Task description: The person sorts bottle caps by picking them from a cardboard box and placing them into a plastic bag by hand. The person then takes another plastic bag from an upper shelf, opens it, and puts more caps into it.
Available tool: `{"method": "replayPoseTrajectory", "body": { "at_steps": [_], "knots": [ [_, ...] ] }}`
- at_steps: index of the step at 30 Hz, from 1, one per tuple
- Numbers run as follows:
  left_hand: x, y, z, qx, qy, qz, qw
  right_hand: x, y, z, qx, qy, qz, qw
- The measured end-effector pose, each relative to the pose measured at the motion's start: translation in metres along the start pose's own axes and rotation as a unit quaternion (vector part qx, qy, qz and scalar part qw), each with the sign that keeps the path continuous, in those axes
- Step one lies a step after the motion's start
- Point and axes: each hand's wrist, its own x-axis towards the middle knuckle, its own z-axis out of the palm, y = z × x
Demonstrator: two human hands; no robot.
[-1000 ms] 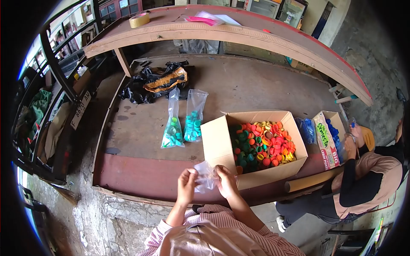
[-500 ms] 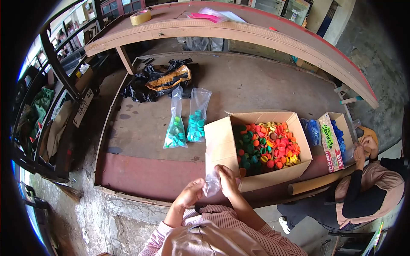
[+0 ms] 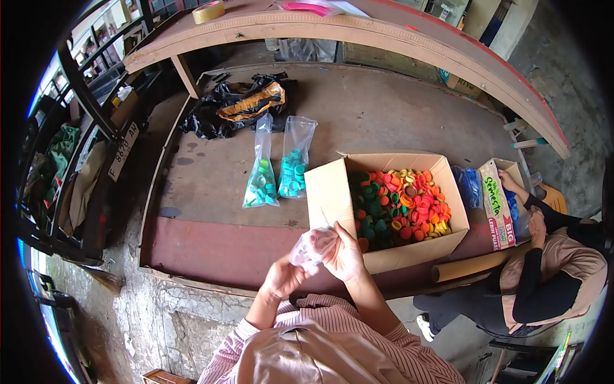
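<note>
In front of my body I hold a clear plastic bag (image 3: 313, 247), crumpled and partly spread. My left hand (image 3: 284, 276) has its fingers closed at the bag's lower edge. My right hand (image 3: 346, 257) grips its right side, the thumb pointing up; some fingers are hidden by the plastic. Just beyond my right hand is a cardboard box (image 3: 409, 259) with its left flap folded out. Piled inside are plastic bottle caps (image 3: 419, 211) in red, orange, yellow and green. Left of the box lie two clear bags (image 3: 261, 182) (image 3: 293, 173) of teal caps.
A crumpled black plastic bag (image 3: 211, 118) lies at the table's back left. On the right, a co-worker (image 3: 550, 275) reaches into a smaller box (image 3: 495, 205) of blue caps. A cardboard tube (image 3: 473, 264) lies along the front edge. Tape (image 3: 209, 11) rests on the raised shelf (image 3: 358, 29).
Both my hands have moved up slightly with the plastic bag, which is now spread wider over the right fingers. The co-worker's one hand has gone into the smaller box.
</note>
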Motion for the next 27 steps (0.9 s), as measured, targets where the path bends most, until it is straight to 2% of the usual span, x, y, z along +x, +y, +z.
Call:
{"method": "replayPoseTrajectory", "body": {
  "at_steps": [1, 2, 3, 5, 6, 7, 8, 9, 11, 12, 13, 14, 15, 17, 18, 19, 20, 21, 22, 23, 24, 25, 27],
  "knots": [
    [0.003, 0.007, -0.003, -0.045, -0.013, 0.005, 0.999, -0.002, 0.001, 0.004, -0.019, 0.038, 0.005, 0.999],
    [0.005, 0.01, 0.018, -0.053, 0.026, 0.056, 0.997, -0.001, 0.002, -0.009, 0.035, -0.016, 0.03, 0.999],
    [0.007, 0.013, 0.017, -0.074, 0.07, 0.073, 0.992, 0.002, 0.004, -0.024, 0.036, -0.016, 0.03, 0.999],
    [0.01, 0.014, 0.008, -0.085, -0.009, 0.129, 0.988, 0.006, 0.011, -0.037, 0.11, -0.086, 0.106, 0.985],
    [0.009, 0.014, 0.01, -0.085, -0.01, 0.128, 0.988, 0.005, 0.015, -0.034, 0.103, -0.072, 0.08, 0.989],
    [0.008, 0.012, 0.013, -0.076, -0.017, 0.09, 0.993, 0.004, 0.014, -0.03, 0.103, -0.073, 0.08, 0.989],
    [0.006, 0.01, 0.021, -0.069, -0.024, 0.053, 0.996, 0.005, 0.012, -0.022, 0.102, -0.012, 0.04, 0.994],
    [0.004, 0.006, 0.026, 0.044, 0.045, 0.019, 0.998, 0.007, 0.01, -0.017, 0.101, 0.049, -0.001, 0.994],
    [0.005, -0.005, 0.017, 0.128, 0.069, -0.005, 0.989, 0.011, 0.005, -0.025, 0.103, 0.024, 0.004, 0.994],
    [0.005, -0.006, 0.017, 0.176, 0.095, -0.006, 0.98, 0.013, 0.003, -0.032, 0.077, -0.009, 0.042, 0.996],
    [0.007, -0.005, 0.017, 0.175, 0.095, -0.005, 0.98, 0.015, 0.002, -0.038, 0.051, -0.043, 0.081, 0.995],
    [0.008, 0.0, 0.028, 0.126, 0.059, 0.021, 0.99, 0.006, 0.005, -0.014, -0.027, 0.026, 0.056, 0.998],
    [0.008, 0.002, 0.034, 0.076, 0.023, 0.048, 0.996, 0.006, 0.005, -0.017, -0.027, 0.027, 0.058, 0.998],
    [0.005, 0.009, 0.031, 0.071, 0.009, 0.072, 0.995, 0.01, 0.004, -0.03, -0.065, 0.07, 0.01, 0.995],
    [0.003, 0.01, 0.035, 0.227, 0.002, 0.132, 0.965, 0.009, 0.0, -0.034, -0.041, 0.028, 0.02, 0.999],
    [0.0, 0.012, 0.04, 0.377, -0.005, 0.187, 0.907, 0.008, -0.002, -0.039, -0.041, 0.028, 0.02, 0.999],
    [0.001, 0.009, 0.053, 0.449, 0.044, 0.218, 0.866, 0.005, -0.002, -0.026, -0.142, 0.062, -0.002, 0.988],
    [0.0, 0.008, 0.05, 0.448, 0.044, 0.217, 0.866, 0.002, -0.004, -0.015, -0.243, 0.097, -0.024, 0.965],
    [-0.002, 0.008, 0.044, 0.605, 0.088, 0.242, 0.754, 0.0, -0.006, -0.009, -0.276, 0.092, -0.01, 0.957],
    [-0.002, 0.008, 0.04, 0.738, 0.128, 0.257, 0.611, 0.0, -0.007, -0.01, -0.276, 0.092, -0.01, 0.957],
    [-0.001, 0.007, 0.037, 0.715, 0.098, 0.251, 0.646, 0.0, -0.009, -0.012, -0.301, 0.063, 0.007, 0.951],
    [-0.001, 0.006, 0.035, 0.715, 0.098, 0.25, 0.646, -0.001, -0.01, -0.014, -0.325, 0.035, 0.025, 0.945],
    [-0.002, 0.003, 0.032, 0.54, 0.091, 0.163, 0.82, -0.002, -0.011, -0.012, -0.333, 0.02, 0.042, 0.942]
  ]
}}
